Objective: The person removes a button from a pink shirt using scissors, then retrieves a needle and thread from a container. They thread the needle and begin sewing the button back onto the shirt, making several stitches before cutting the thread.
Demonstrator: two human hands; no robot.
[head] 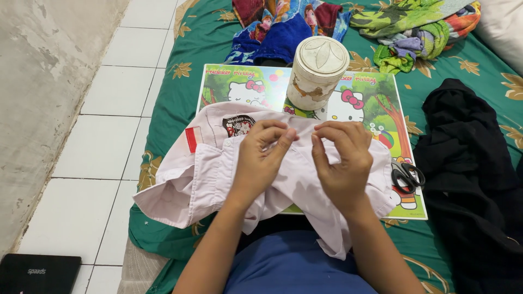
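Observation:
A pale pink shirt (190, 179) with a sewn badge and a small red-and-white patch lies crumpled over a colourful cartoon board (381, 98) on the bed. My left hand (261, 158) pinches a fold of the shirt near its middle. Just to its right, my right hand (343, 158) grips the same fabric, fingertips almost touching the left hand's. Whatever lies between the fingertips is too small to make out.
A worn cream lidded jar (317, 71) stands on the board behind the shirt. Black scissors (407, 175) lie at the board's right edge. A black garment (468, 163) lies right, colourful cloths (419, 27) at the back. White floor tiles (103, 141) lie left.

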